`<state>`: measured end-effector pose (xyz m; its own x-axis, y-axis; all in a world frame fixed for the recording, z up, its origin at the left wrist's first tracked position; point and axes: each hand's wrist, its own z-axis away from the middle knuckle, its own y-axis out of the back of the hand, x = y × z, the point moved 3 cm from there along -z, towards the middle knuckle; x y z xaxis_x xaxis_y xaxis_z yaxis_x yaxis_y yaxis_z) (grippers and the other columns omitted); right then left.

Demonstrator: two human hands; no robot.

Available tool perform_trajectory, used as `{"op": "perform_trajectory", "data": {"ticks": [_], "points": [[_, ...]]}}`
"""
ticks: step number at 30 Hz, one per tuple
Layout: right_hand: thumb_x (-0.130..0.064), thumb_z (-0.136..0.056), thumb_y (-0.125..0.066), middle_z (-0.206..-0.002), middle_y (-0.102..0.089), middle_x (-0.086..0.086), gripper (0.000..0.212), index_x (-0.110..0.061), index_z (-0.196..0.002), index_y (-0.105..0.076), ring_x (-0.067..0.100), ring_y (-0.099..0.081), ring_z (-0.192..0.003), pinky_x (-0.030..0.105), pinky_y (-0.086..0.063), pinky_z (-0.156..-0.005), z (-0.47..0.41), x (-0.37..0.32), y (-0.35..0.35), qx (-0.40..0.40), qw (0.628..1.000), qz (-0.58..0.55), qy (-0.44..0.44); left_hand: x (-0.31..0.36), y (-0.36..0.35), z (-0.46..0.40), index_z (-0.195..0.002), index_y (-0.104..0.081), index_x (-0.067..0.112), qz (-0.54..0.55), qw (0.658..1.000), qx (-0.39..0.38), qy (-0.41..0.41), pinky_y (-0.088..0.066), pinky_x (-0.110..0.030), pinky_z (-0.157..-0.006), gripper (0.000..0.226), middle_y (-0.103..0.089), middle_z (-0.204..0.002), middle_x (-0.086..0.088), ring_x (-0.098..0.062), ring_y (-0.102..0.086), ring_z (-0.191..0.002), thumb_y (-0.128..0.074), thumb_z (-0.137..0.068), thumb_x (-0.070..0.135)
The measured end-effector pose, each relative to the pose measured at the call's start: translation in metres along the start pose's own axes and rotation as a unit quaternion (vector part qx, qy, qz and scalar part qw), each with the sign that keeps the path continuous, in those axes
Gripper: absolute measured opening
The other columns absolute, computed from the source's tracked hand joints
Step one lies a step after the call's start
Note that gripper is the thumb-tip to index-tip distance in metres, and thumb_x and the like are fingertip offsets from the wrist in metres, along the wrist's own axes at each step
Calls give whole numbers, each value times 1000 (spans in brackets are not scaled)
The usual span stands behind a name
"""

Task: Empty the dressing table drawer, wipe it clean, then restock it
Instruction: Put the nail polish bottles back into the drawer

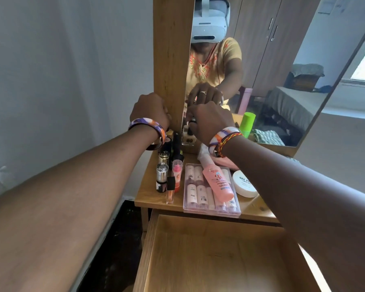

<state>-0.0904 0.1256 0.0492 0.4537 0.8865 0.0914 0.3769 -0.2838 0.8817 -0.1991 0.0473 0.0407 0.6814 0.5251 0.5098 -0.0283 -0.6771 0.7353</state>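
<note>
The open wooden drawer point(219, 260) in front of me has nothing in it. On the dressing table top point(148, 192) lie a clear case of small bottles point(195, 199), a pink spray bottle point(217, 182) resting across it, and a white jar point(243, 184). My right hand point(209, 121) is by the mirror's base, fingers closed on the dark cap of a small cream bottle point(187, 131). My left hand point(150, 110) is curled against the wooden mirror frame point(171, 60); its fingers are hidden.
Several small perfume and lipstick bottles point(162, 178) stand in a row at the table's left edge. A green bottle point(248, 123) and a striped cloth point(268, 137) are at the back right. A pink cloth point(226, 162) lies under my right wrist. Dark floor shows on the left.
</note>
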Motion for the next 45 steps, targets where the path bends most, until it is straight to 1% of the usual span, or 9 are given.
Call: {"op": "perform_trajectory", "data": {"ticks": [13,16,19,22,25,30,35,38,45], "points": [[-24,-88,-55,-101,-69,8,21,-21,-104,-68,28,-65,-87,32,-52,-67,28,1,83,66,995,-57,-46,54,72,31,-98,-73,5,18,997,54,-48,-51,-34,-83,19,-71,-104,-15,-30,-66,-95,-63,-87,17],[-24,-85,-61,-99,-69,3,19,-20,-101,-70,20,-61,-80,23,-42,-57,40,0,98,30,994,-77,-66,65,91,49,-96,-72,4,38,996,64,-57,-49,-29,-77,18,-71,-102,-15,-28,-66,-93,-64,-86,16],[-21,-80,-65,-94,-70,4,19,-17,-98,-70,17,-62,-75,26,-46,-58,58,-2,112,-23,991,-103,-78,74,106,71,-88,-73,7,61,995,46,-59,-45,-25,-71,12,-72,-96,-12,-25,-67,-90,-68,-83,16],[-14,-74,-71,-64,-67,-2,20,-9,-94,-71,5,-60,-48,24,-51,-54,84,-7,113,-125,977,-158,-70,72,112,99,-83,-74,10,79,996,2,-42,-49,-25,-72,9,-73,-92,-10,-23,-68,-87,-73,-78,17],[-6,-70,-73,-38,-59,-8,23,-3,-93,-71,-1,-54,-34,11,-42,-36,116,-17,97,-222,955,-187,-67,60,102,132,-84,-74,8,102,992,-71,-14,-54,-29,-77,15,-71,-85,-9,-22,-67,-80,-77,-74,18],[-9,-71,-72,-76,-64,9,25,-2,-95,-70,13,-56,-53,17,-46,-45,166,-30,52,-311,931,-179,-66,32,61,188,-80,-74,10,73,985,-154,34,-46,-25,-70,10,-67,-81,-2,-16,-62,-77,-78,-72,15],[-19,-80,-66,-98,-64,7,29,-12,-109,-65,23,-63,-85,36,-57,-80,189,-37,10,-244,954,-132,-109,2,18,217,-59,-60,21,24,984,-155,78,-50,-27,-70,22,-70,-82,-2,-21,-66,-80,-75,-75,16],[-19,-87,-61,-107,-65,9,27,-12,-113,-63,26,-64,-95,37,-56,-82,193,-45,-6,-201,961,-136,-131,-10,-2,222,-53,-52,22,-2,985,-142,96,-55,-32,-75,32,-73,-87,-5,-26,-68,-85,-71,-77,16],[-12,-91,-54,-104,-68,11,20,-11,-106,-66,29,-67,-90,39,-56,-78,194,-57,-28,-168,970,-141,-108,-30,-27,219,-74,-67,16,-10,990,-104,98,-56,-39,-74,8,-72,-88,-11,-33,-66,-86,-64,-79,12]]}}
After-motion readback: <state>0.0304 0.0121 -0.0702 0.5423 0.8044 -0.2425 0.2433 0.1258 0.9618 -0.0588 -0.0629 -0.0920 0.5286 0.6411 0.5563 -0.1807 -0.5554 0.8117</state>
